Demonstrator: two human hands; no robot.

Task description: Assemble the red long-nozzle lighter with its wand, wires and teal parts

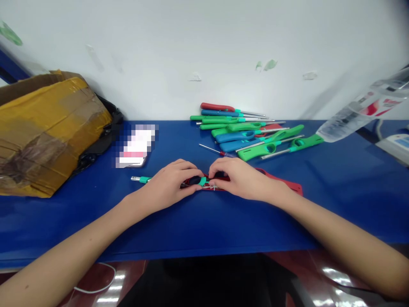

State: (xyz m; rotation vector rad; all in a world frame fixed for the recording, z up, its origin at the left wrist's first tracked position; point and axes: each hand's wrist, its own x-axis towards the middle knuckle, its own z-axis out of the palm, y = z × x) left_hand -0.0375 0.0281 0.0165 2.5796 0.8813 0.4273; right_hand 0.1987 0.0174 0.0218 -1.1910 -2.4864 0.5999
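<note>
Two hands on one red utility lighter, so what's each one doing?

The left hand is curled over it, with its fingertips pressing down beside a teal piece. The right hand does the same from the other side, fingers bunched and almost meeting the left ones. Neither is spread. Can't tell the exact pinch, though, since the fingers cover most of it.

Where's the lighter sitting?

Flat on the blue tabletop, between both hands. A metal nozzle pokes out left past the left hand, and a flat red piece runs out right from under the right hand. There's a thin white wire right by the right fingers too.

What's around it?

Just past the hands there's a small screwdriver, then a heap of green, blue and red lighters. Over left: a pixelated phone-shaped thing, a taped cardboard box and a black plastic bag. Far right, a blurry clear plastic bottle and a white power strip, with a scuffed white wall behind it all.
</note>
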